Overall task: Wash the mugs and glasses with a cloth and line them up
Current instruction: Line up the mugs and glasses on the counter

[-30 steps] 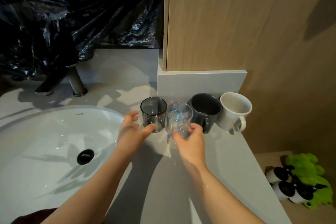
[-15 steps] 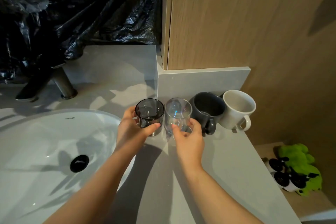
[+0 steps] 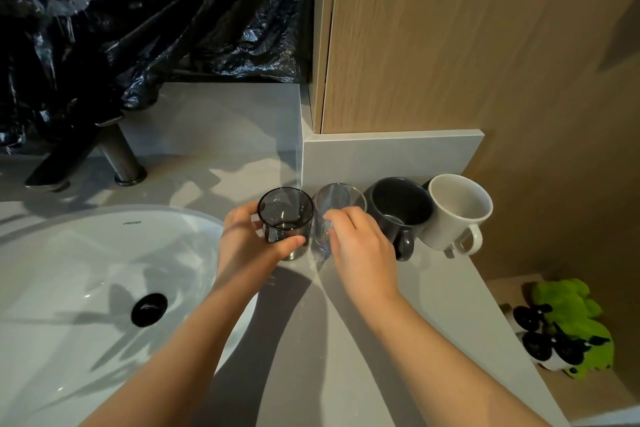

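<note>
Four vessels stand in a row on the grey counter (image 3: 346,340) against the low back ledge. From left to right they are a smoky dark glass (image 3: 284,215), a clear glass (image 3: 337,199), a dark grey mug (image 3: 401,208) and a white mug (image 3: 457,211). My left hand (image 3: 247,246) wraps around the smoky glass, thumb in front and fingers behind. My right hand (image 3: 360,246) grips the clear glass from the front and hides its lower part. No cloth is in view.
A white oval basin (image 3: 69,288) with a black drain lies to the left, with a metal tap (image 3: 114,156) behind it. Black plastic sheeting hangs at the back. A wooden cabinet panel (image 3: 467,45) rises above the ledge. Green and black-white toys (image 3: 568,329) sit low at the right.
Both hands have closed more firmly around their glasses, which now stand side by side, closer to the grey mug. The camera has shifted slightly.
</note>
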Demonstrator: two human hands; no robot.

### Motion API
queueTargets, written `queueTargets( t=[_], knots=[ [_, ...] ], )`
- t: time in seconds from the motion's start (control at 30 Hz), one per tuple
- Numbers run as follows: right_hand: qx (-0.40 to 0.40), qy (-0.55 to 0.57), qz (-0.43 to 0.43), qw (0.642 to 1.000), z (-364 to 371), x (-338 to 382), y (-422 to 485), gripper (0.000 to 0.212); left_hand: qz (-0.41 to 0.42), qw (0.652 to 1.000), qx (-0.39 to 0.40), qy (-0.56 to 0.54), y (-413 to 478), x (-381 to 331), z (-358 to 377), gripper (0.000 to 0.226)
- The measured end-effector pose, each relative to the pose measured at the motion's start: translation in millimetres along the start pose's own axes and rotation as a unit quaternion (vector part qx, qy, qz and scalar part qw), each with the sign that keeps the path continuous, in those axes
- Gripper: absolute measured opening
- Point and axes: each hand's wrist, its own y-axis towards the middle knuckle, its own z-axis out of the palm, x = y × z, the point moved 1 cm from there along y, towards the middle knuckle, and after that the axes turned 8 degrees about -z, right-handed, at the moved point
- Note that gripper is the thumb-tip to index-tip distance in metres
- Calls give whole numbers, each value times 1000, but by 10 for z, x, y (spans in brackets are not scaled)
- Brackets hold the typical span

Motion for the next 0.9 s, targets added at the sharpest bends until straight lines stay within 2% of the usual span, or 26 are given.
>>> queueTargets(
  t=[0.27, 0.9],
  knots=[
    [-24, -41, -24, 999, -39, -78, 27, 36, 38, 998, -6, 43, -30, -84, 41, 66],
    [-5, 29, 14, 999, -21, -117, -21, 33, 69, 993, -39, 87, -22, -118, 109, 83]
  ],
)
